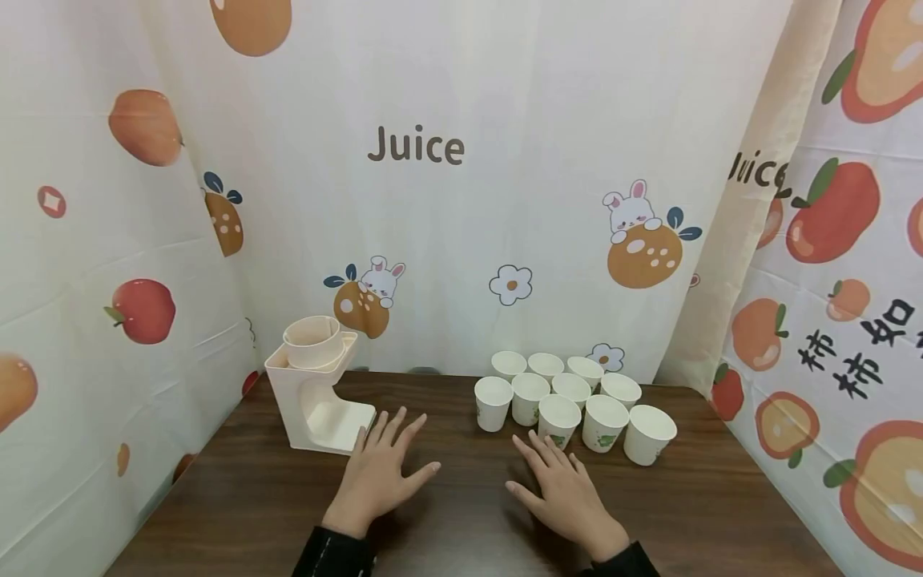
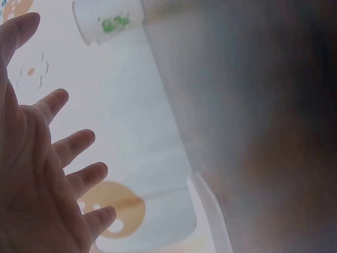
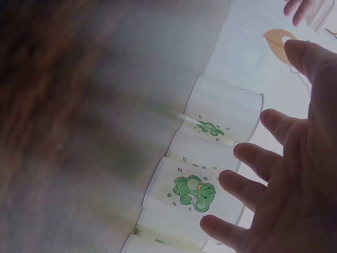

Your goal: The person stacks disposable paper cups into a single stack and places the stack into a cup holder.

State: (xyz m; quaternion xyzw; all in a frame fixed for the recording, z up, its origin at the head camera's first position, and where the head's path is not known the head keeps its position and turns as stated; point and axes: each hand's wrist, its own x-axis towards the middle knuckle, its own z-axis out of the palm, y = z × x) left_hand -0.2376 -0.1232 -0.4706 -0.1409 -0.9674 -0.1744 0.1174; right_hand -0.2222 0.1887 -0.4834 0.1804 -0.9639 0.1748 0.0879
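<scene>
My left hand (image 1: 380, 473) hovers over the table with its fingers spread and holds nothing. Just beyond it stands a cream plastic stand (image 1: 303, 405) with a flat base and a round cup-like ring (image 1: 312, 340) set in its top. My right hand (image 1: 566, 497), fingers also spread, is in front of a group of white paper cups (image 1: 558, 413) and grips none of them. Several cups stand upright in rows, mouths up. In the right wrist view a paper cup (image 3: 184, 184) shows a green cartoon animal print. The left wrist view catches one paper cup (image 2: 110, 21) at its top.
A dark brown wooden table (image 1: 461, 497) carries everything. Behind it hangs a white curtain (image 1: 461, 224) printed with fruit, rabbits and the word Juice. Similar printed cloth (image 1: 815, 320) encloses the right side, and more cloth (image 1: 72, 264) the left.
</scene>
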